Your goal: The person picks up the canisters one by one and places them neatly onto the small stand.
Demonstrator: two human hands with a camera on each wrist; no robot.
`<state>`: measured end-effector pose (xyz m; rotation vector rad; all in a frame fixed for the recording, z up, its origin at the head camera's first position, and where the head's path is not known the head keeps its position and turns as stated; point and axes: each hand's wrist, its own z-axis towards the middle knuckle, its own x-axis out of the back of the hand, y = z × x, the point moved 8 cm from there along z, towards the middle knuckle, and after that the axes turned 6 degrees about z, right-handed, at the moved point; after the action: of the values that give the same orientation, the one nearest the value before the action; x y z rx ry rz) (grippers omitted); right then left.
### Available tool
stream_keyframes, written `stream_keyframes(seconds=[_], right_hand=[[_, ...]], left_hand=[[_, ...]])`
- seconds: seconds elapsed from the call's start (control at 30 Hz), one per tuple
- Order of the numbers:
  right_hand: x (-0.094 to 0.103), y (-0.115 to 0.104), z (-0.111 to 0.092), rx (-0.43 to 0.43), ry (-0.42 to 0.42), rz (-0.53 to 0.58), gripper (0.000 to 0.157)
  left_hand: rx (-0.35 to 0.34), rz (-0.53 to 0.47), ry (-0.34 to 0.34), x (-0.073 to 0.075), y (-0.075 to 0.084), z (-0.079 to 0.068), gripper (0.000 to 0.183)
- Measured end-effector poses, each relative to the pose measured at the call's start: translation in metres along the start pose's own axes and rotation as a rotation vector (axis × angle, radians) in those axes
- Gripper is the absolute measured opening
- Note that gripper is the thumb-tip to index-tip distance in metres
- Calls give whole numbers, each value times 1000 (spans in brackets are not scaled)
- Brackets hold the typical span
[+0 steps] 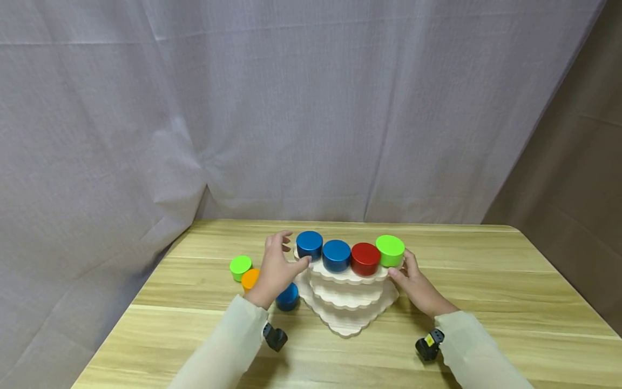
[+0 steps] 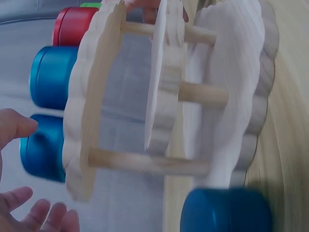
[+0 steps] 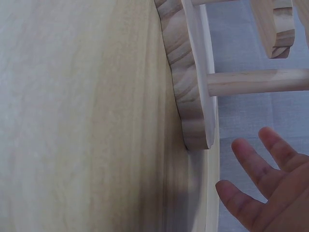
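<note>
A pale wooden three-tier stand (image 1: 347, 300) with scalloped edges carries a row of round tins on its top tier: a left blue tin (image 1: 309, 246), a second blue tin (image 1: 336, 256), a red tin (image 1: 365, 260) and a green tin (image 1: 390, 251). My left hand (image 1: 279, 267) is beside the left blue tin, its thumb at the tin's front and its other fingers spread apart from it. At the stand's right end, my right hand (image 1: 415, 283) holds the green tin, thumb in front and a finger at the far side. In the right wrist view, several fingers (image 3: 251, 166) stretch out below the tier.
Left of the stand are another green tin (image 1: 241, 267), an orange tin (image 1: 250, 279) and a blue tin (image 1: 288, 297) on the wooden table (image 1: 486, 281). Part of this group is hidden by my left hand. A grey curtain (image 1: 291, 108) hangs behind.
</note>
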<state>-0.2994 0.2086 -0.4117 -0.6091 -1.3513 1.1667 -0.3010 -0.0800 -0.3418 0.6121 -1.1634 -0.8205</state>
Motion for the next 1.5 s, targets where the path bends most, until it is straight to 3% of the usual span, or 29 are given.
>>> stream_keyframes(seconds=[0.23, 0.5, 0.87, 1.27, 1.5], right_hand=[[1, -2, 1, 1, 1, -6, 61], [2, -2, 1, 2, 2, -7, 61], [2, -1, 1, 7, -7, 8, 61], [1, 0, 0, 16, -1, 4, 60], [0, -2, 0, 14, -2, 10, 60]], left_hand=[[-11, 28, 56, 24, -8, -1, 63], [67, 24, 66, 43, -30, -4, 65], [122, 6, 35, 52, -58, -15, 67], [219, 154, 7, 52, -89, -28, 73], [259, 183, -1, 48, -103, -34, 75]])
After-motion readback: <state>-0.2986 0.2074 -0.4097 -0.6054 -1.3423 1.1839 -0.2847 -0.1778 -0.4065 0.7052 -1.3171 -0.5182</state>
